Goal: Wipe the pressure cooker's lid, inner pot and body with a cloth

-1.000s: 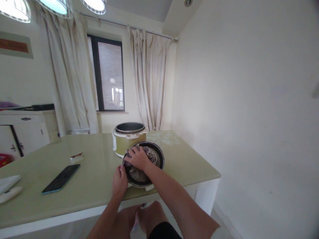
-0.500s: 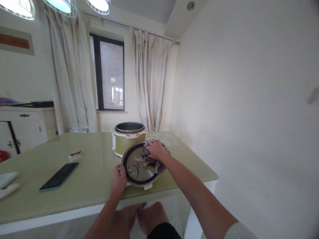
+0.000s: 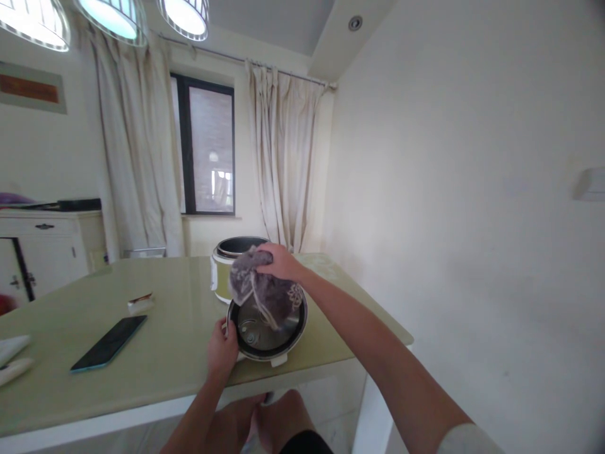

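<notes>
A round cooker lid (image 3: 265, 337) lies upside down on the pale green table (image 3: 155, 359), near its front edge. My left hand (image 3: 222, 350) grips the lid's left rim, fingers closed. My right hand (image 3: 280, 261) is lifted above the lid and pinches a grey patterned cloth (image 3: 262, 291), which hangs down over the lid's far half. Just behind stands the open olive-and-white cooker pot (image 3: 227, 265), partly hidden by the cloth.
A dark phone (image 3: 109, 342) lies on the table to the left, with a small wrapper (image 3: 140, 301) beyond it and white items (image 3: 12, 358) at the far left edge. A white cabinet (image 3: 47, 243) stands at the left; a bare wall is on the right.
My right hand was rubbing the cloth inside the lid, slid to its far right rim, and has now lifted the cloth up off it. The left hand stays on the rim.
</notes>
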`<action>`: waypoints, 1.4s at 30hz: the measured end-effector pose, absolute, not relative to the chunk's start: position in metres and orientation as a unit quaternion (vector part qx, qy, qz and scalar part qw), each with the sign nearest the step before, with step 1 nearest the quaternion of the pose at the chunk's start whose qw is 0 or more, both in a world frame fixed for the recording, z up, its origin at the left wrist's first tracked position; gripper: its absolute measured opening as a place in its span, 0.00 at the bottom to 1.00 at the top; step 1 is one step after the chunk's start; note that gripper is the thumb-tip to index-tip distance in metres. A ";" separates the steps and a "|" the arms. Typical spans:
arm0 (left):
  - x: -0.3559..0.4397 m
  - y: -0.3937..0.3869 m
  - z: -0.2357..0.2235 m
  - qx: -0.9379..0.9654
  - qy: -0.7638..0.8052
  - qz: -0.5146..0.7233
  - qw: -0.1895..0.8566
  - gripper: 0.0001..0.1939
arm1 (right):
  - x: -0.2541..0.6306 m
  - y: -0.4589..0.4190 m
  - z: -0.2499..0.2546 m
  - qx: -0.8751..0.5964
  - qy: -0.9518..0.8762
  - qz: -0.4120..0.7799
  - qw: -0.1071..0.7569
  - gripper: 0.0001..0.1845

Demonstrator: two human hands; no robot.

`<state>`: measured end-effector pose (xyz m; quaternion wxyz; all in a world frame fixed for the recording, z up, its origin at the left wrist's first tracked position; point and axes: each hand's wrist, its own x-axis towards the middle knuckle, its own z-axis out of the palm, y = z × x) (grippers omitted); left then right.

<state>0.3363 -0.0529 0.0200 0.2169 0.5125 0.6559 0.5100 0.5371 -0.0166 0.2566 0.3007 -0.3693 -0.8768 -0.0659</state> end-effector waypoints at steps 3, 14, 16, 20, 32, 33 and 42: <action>0.337 -0.053 0.020 0.512 0.656 0.514 0.210 0.18 | 0.538 -0.015 0.275 -0.316 -0.812 -0.025 0.490 0.24; 0.338 -0.052 0.020 0.507 0.657 0.517 0.210 0.18 | 0.568 -0.037 0.185 -0.455 -0.881 -0.058 -0.115 0.39; 0.338 -0.051 0.020 0.508 0.656 0.518 0.207 0.18 | 0.559 -0.039 0.181 -0.459 -0.876 -0.048 -0.138 0.46; 0.338 -0.051 0.019 0.506 0.660 0.518 0.200 0.17 | 0.542 -0.040 0.186 -0.465 -0.868 -0.025 -0.173 0.55; 0.338 -0.050 0.016 0.513 0.647 0.520 0.218 0.18 | 0.515 -0.048 0.218 -0.364 -0.920 -0.139 -0.053 0.25; 0.338 -0.050 0.015 0.515 0.644 0.521 0.222 0.18 | 0.512 -0.048 0.229 -0.354 -0.923 -0.151 0.000 0.25; 0.337 -0.050 0.015 0.519 0.646 0.517 0.214 0.17 | 0.536 -0.051 0.243 -0.319 -0.911 -0.161 0.205 0.33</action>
